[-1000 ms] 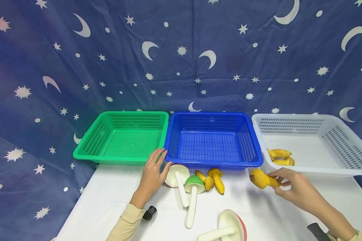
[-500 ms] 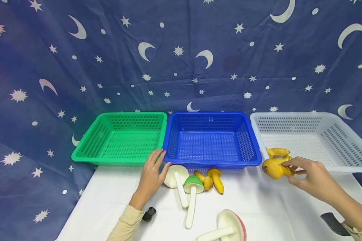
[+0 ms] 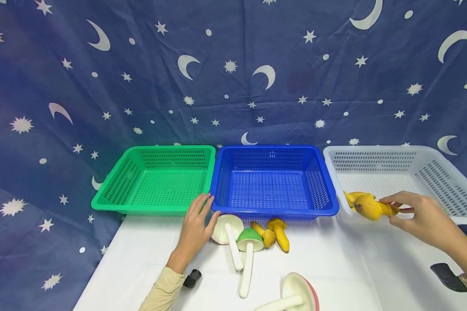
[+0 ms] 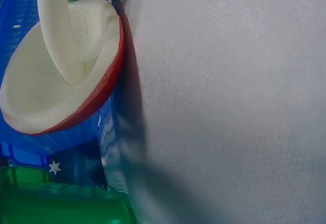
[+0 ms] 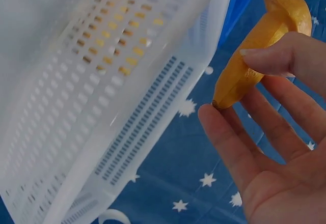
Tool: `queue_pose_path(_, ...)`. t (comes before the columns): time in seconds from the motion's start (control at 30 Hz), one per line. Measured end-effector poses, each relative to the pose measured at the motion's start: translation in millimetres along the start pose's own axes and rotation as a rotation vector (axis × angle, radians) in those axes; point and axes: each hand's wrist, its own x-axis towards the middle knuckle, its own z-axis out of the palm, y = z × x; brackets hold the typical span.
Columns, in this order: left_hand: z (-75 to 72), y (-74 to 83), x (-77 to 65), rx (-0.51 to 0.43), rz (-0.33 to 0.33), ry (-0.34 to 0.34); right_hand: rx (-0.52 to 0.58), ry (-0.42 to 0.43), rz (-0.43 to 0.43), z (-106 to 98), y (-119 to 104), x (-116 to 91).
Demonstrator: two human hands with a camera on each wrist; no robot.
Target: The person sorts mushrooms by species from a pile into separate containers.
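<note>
My right hand (image 3: 424, 216) pinches a yellow toy mushroom (image 3: 370, 208) by its stem, over the front rim of the white basket (image 3: 424, 219). In the right wrist view the thumb and fingers hold the mushroom (image 5: 254, 51) beside the basket wall (image 5: 76, 112). Other yellow mushrooms (image 3: 350, 197) lie in that basket's front left corner, partly hidden. My left hand (image 3: 196, 229) is relaxed, fingertips at the rims of the green basket (image 3: 140, 206) and blue basket (image 3: 272, 213). Beside it lies a white-stemmed mushroom (image 3: 233, 246), whose red cap (image 4: 102, 89) shows in the left wrist view.
On the white cloth (image 3: 327, 268) lie a green-capped mushroom (image 3: 250, 242) and two yellow mushrooms (image 3: 281, 235) in front of the blue basket. A red-capped mushroom (image 3: 295, 289) lies nearer me. A blue curtain (image 3: 233, 86) with moons and stars hangs behind the baskets.
My right hand has moved right and upward in the head view, carrying the yellow mushroom from in front of the white basket to over its front rim. The left hand has stayed in place.
</note>
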Motion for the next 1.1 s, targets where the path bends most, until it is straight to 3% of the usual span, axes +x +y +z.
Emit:
queue_pose_path(0.5,-0.3,0.6,0.7,-0.003,-0.013,-0.01,-0.023,-0.041,0.137,-5,43,6)
queue_pose_path(1.1,1.2,-1.3,-0.3,-0.001,0.01,0.025,-0.07,-0.083,0.21,8,94,9)
